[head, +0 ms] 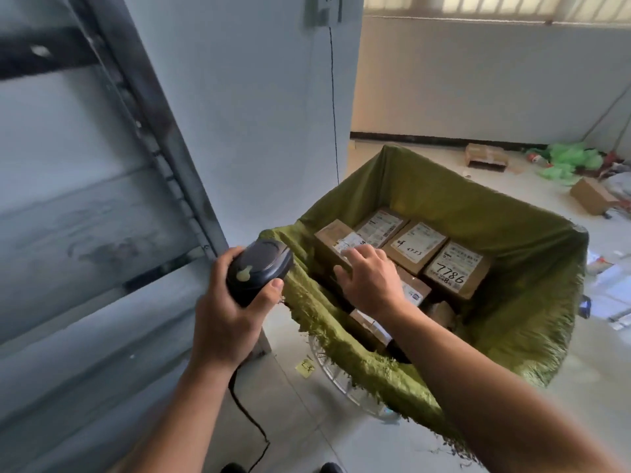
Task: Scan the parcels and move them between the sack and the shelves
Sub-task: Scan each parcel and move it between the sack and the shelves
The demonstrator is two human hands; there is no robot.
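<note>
A green woven sack (495, 213) stands open on the floor, holding several brown cardboard parcels with white labels. One parcel (456, 269) is marked 7786. My left hand (225, 319) grips a black corded barcode scanner (257, 268) beside the sack's near left rim. My right hand (370, 279) reaches into the sack, fingers curled over the top and side of a small upright parcel (333, 238) at the left. Grey metal shelves (102, 199) stand to the left.
A wire frame (327, 363) holds the sack up. The scanner's cable (252, 421) trails to the floor. A yellow note (305, 367) lies on the tiles. Loose boxes (486, 157), green plastic (570, 162) and litter lie at the back right. A white wall stands behind.
</note>
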